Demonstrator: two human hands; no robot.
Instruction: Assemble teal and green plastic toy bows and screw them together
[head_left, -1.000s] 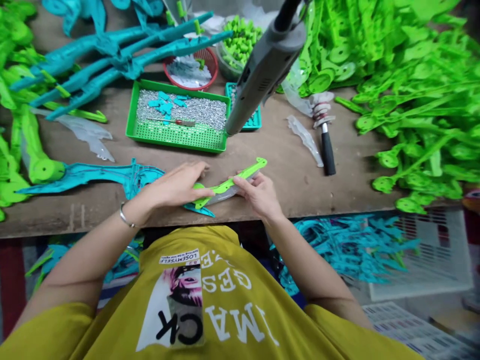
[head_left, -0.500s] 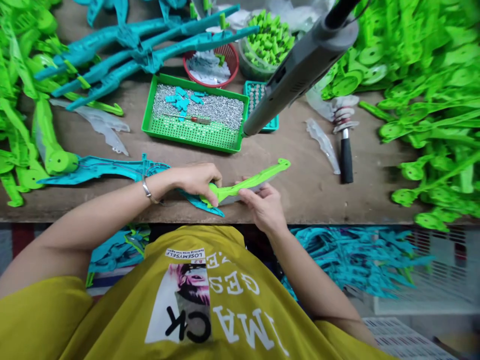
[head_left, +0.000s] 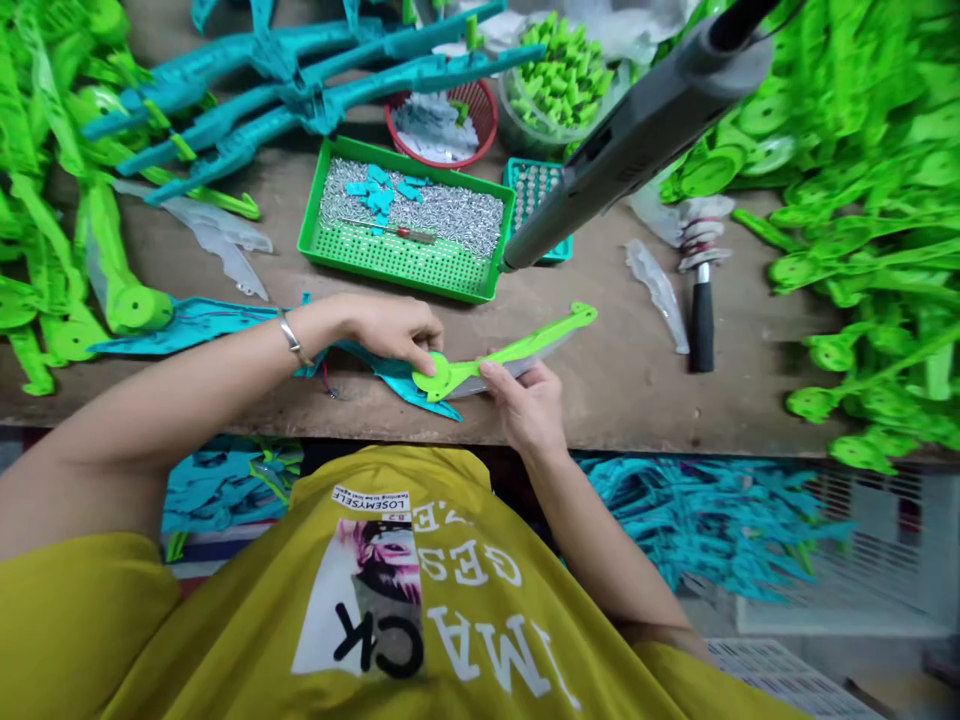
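Observation:
My right hand (head_left: 531, 405) grips a long lime-green plastic part (head_left: 529, 345) near its middle, thumb on top. A translucent strip (head_left: 469, 385) runs along that part's lower edge. My left hand (head_left: 394, 332) is curled, its fingers pressing the round disc end of the same part. Beneath the disc lies a long blue plastic half-shell (head_left: 217, 325), stretching left along the table under my left forearm. Thin wires hang from the blue shell near my left wrist.
Beyond my hands sits a green tray (head_left: 405, 275) of screws with blue pieces and a screwdriver (head_left: 409, 234). A grey powered tool (head_left: 630, 140) hangs over its right corner. A black-handled mallet (head_left: 701, 320), its head wrapped, lies right. Green parts (head_left: 862, 250) are heaped at the far right.
My left hand has drawn back a little from the green part, so its round disc now shows more fully. My right hand keeps its hold. The view has shifted slightly.

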